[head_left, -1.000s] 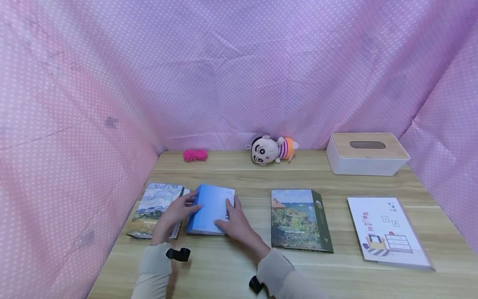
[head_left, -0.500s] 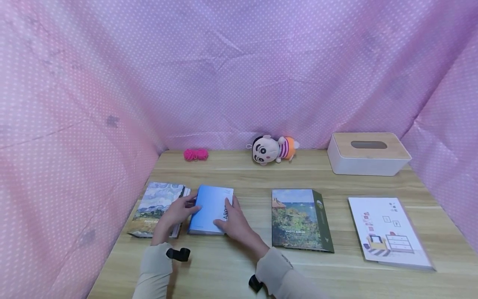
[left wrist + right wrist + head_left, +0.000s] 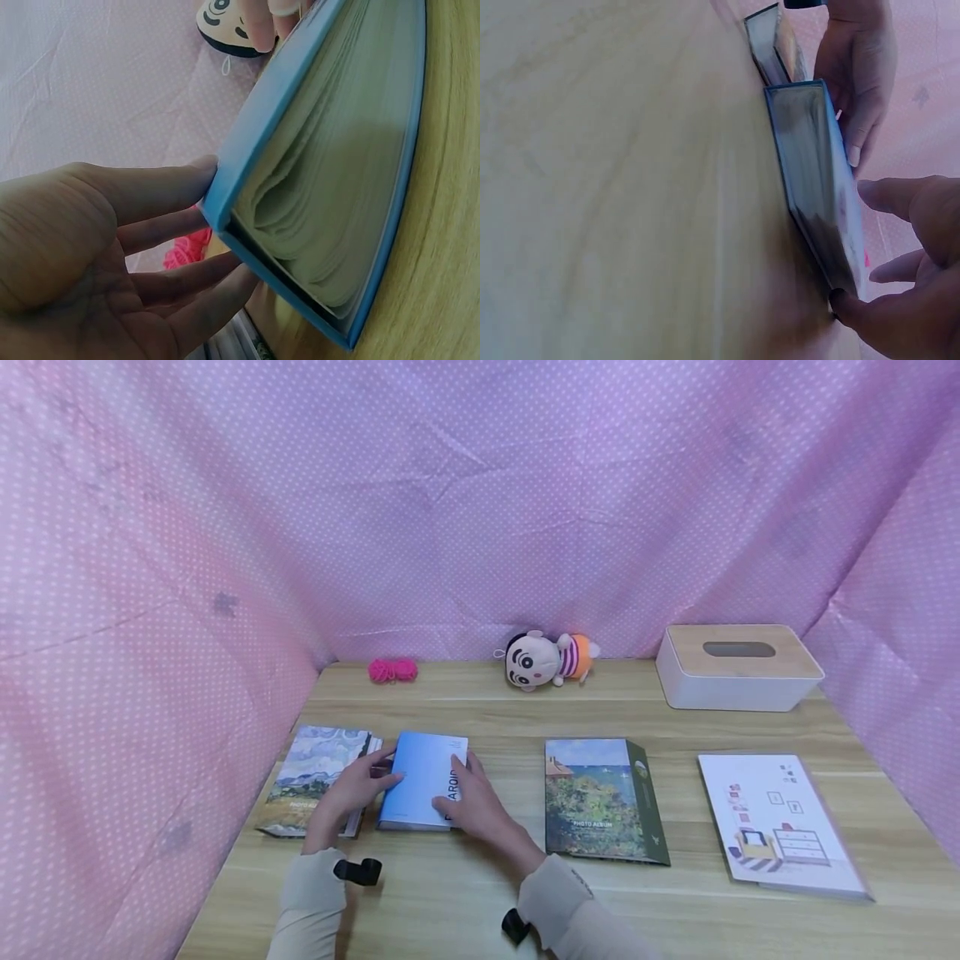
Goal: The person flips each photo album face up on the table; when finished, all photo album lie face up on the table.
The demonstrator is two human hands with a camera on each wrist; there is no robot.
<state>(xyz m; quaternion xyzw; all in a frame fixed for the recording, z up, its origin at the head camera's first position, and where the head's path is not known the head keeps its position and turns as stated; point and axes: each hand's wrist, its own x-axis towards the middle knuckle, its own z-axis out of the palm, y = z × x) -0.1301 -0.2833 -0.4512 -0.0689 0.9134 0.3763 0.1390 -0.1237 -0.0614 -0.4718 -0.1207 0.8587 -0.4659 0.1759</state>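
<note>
A thick blue album (image 3: 422,781) with dark lettering along its right side lies flat between both hands. My left hand (image 3: 354,789) holds its left side. In the left wrist view, the thumb is on the cover's edge and the other fingers are at the spine, below the blue cover (image 3: 259,142). My right hand (image 3: 480,806) holds the opposite side, thumb on the cover and fingers at the right edge. Pale page edges (image 3: 810,150) show in the right wrist view. Left of it, partly behind my left hand, lies a landscape-painted photo album (image 3: 315,768).
A garden-painted photo album (image 3: 600,797) and a white illustrated album (image 3: 780,822) lie to the right on the wooden table (image 3: 450,914). Pink yarn (image 3: 392,671), a plush doll (image 3: 547,660) and a tissue box (image 3: 738,668) line the back, before a dotted pink cloth (image 3: 480,510).
The blue album has turned slightly and straightened, its right edge shifting a little left and more of its lettering showing. My right thumb has moved slightly right; the left hand stays nearly still.
</note>
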